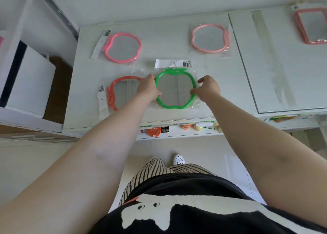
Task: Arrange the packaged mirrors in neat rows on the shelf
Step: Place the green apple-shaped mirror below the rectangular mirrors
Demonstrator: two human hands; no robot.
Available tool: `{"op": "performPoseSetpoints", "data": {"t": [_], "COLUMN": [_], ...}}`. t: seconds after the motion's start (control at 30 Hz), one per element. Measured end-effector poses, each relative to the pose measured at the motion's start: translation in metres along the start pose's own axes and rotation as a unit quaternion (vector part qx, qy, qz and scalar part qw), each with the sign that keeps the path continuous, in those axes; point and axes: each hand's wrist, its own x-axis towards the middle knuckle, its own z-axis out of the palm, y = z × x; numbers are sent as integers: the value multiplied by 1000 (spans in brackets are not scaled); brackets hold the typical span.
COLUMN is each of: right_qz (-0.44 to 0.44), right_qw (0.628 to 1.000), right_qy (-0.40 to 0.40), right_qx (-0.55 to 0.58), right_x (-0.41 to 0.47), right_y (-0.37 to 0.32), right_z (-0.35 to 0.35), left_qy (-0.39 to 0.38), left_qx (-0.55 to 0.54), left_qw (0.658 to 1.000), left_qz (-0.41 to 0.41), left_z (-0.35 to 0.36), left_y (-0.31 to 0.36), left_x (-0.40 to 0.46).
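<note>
White shelf point(177, 44) is carrying 5 bagged mirrors: 4 apple-shaped – green mirror point(175, 88) near centre, orange mirror point(122, 92) near left, pink mirror point(123, 47) far left, pale pink mirror point(208, 38) far right – plus 1 rectangular pink mirror point(311, 25) at far-right edge. Left hand point(148, 88) & right hand point(207, 89) are pinching the green frame's sides. Barcode tags unreadable.
</note>
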Motion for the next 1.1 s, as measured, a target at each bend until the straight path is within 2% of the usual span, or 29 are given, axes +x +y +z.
{"op": "performPoseSetpoints", "data": {"t": [0.17,0.27,0.53,0.7,0.9,1.1], "right_qz": [16,16,5,17,44,74], "right_qw": [993,985,964,947,933,919], "right_qy": [16,35,87,124,161,197], "right_qx": [116,167,253,297,320,334], "right_x": [-6,-14,-52,-94,-143,-176], "right_y": [-2,-4,0,10,37,88], "right_z": [-4,-5,4,10,11,-12], "left_qy": [23,29,25,20,-38,-96], "left_qx": [-128,-201,-257,-296,-374,-393], "left_qw": [991,979,965,955,927,915], "left_qz": [3,-27,-46,3,-2,3], "left_z": [-5,-5,-7,-9,0,31], "left_y": [-6,-10,-17,-26,-28,2], "left_x": [-4,-8,-37,-68,-106,-143]}}
